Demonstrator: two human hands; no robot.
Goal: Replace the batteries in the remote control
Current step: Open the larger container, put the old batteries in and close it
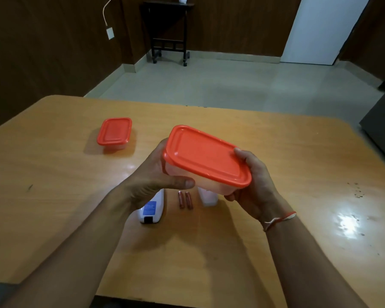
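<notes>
Hands grip one red-lidded container above the table, tilted. Left hand cups its left end, thumb curled under the lid rim; right hand clasps the right end, fingertips on the lid. Below lie the white remote control, back up, and two batteries just beside it. A second red-lidded container stands well apart, far left.

containers, orange-lidded: 2; batteries: 2; remote: 1; hands: 2
</notes>
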